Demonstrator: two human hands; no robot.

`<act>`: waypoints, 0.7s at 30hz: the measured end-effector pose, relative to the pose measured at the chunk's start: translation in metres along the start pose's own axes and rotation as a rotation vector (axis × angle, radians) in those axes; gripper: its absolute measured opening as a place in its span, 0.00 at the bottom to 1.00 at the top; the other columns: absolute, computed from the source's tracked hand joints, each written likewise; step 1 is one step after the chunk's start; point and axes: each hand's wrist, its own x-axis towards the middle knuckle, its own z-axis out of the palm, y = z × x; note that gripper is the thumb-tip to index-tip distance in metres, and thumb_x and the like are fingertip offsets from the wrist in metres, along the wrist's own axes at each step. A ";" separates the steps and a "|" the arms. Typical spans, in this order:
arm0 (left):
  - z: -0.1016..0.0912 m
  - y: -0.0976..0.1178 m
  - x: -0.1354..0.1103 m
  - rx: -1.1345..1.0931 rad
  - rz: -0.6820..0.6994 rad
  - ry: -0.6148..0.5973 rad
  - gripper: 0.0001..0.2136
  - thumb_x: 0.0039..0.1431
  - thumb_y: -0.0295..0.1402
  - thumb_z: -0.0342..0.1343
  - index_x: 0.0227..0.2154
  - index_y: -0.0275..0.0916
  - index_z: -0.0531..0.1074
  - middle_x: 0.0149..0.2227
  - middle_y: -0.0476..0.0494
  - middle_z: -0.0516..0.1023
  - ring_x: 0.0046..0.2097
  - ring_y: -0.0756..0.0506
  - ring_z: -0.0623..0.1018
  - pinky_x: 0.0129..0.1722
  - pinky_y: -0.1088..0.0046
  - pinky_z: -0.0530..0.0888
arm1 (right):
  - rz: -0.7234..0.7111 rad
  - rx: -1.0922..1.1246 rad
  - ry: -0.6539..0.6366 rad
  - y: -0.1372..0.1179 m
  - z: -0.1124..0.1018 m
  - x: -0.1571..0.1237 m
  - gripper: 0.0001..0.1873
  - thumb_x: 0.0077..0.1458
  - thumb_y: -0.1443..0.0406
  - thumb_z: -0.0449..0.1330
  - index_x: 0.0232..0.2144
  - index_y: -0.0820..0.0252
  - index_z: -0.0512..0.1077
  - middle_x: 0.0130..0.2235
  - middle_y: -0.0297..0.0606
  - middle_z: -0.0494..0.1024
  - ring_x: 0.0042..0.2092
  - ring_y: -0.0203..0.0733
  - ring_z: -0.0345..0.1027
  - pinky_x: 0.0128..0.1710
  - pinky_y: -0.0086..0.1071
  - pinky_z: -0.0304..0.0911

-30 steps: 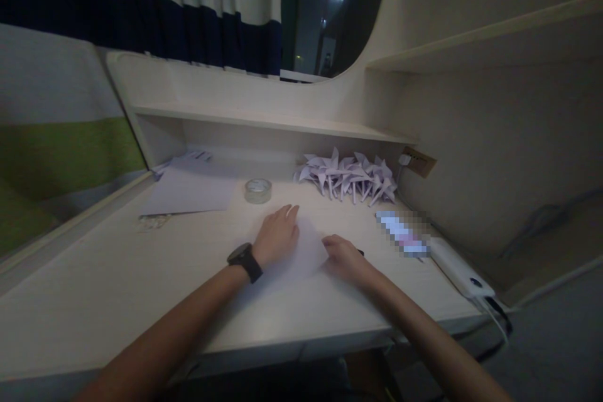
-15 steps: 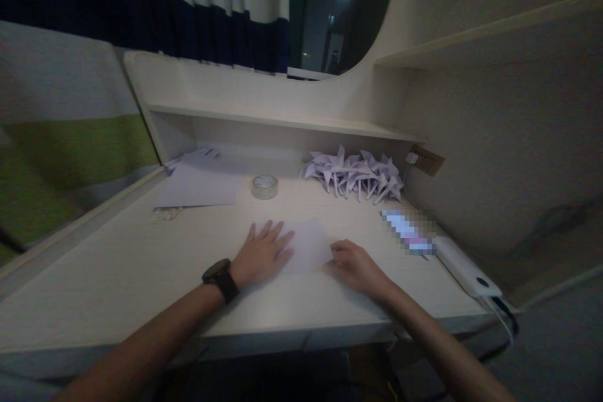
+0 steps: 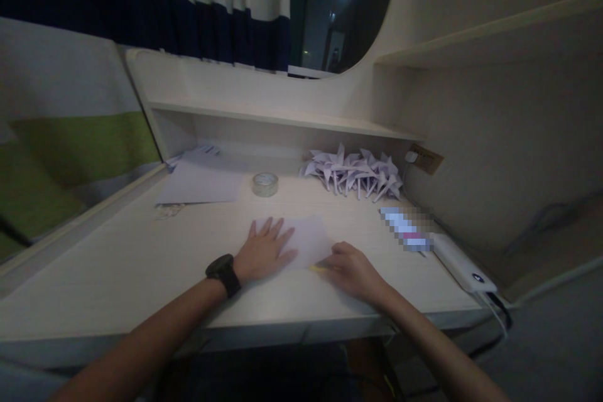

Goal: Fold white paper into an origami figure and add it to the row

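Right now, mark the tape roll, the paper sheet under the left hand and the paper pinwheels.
Tape roll [image 3: 265, 190], head view: front side wall.
Paper sheet [image 3: 308, 239], head view: uncovered right part.
Paper pinwheels [image 3: 353, 171], head view: middle of pile.

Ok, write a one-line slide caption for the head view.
Left hand spread over a white sheet, right hand holding a slim yellow item by its edge, folded paper pinwheels grouped behind.
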 end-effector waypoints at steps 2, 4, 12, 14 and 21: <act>-0.001 0.001 0.000 0.001 -0.002 0.001 0.31 0.62 0.55 0.39 0.63 0.46 0.57 0.66 0.34 0.53 0.66 0.25 0.51 0.58 0.35 0.42 | -0.004 -0.015 -0.001 -0.003 0.000 0.000 0.11 0.59 0.60 0.58 0.35 0.59 0.78 0.33 0.40 0.71 0.37 0.42 0.63 0.36 0.33 0.59; -0.001 0.002 -0.001 0.000 -0.001 -0.001 0.30 0.63 0.55 0.39 0.63 0.45 0.58 0.66 0.34 0.53 0.66 0.25 0.51 0.58 0.35 0.42 | -0.009 -0.028 -0.008 -0.004 0.000 0.000 0.11 0.59 0.60 0.58 0.35 0.59 0.78 0.33 0.40 0.70 0.37 0.43 0.63 0.36 0.33 0.58; -0.004 0.004 -0.001 0.056 0.003 -0.021 0.32 0.63 0.56 0.35 0.64 0.44 0.56 0.67 0.32 0.52 0.65 0.24 0.50 0.57 0.35 0.43 | 0.027 -0.071 0.022 -0.007 0.005 0.000 0.08 0.58 0.64 0.59 0.34 0.59 0.78 0.33 0.40 0.71 0.37 0.42 0.63 0.37 0.33 0.58; -0.006 0.005 -0.002 0.071 0.005 -0.028 0.33 0.62 0.57 0.34 0.64 0.44 0.56 0.66 0.31 0.52 0.65 0.24 0.51 0.57 0.35 0.44 | 0.032 -0.092 0.027 -0.008 0.006 0.000 0.08 0.57 0.64 0.59 0.31 0.59 0.77 0.32 0.40 0.71 0.37 0.42 0.63 0.36 0.33 0.57; -0.012 0.010 -0.002 0.082 0.013 -0.047 0.34 0.58 0.62 0.35 0.63 0.55 0.55 0.67 0.37 0.52 0.65 0.22 0.51 0.56 0.32 0.44 | 0.021 -0.118 0.037 -0.015 0.007 0.001 0.07 0.58 0.65 0.58 0.32 0.59 0.76 0.33 0.40 0.71 0.37 0.43 0.63 0.37 0.33 0.58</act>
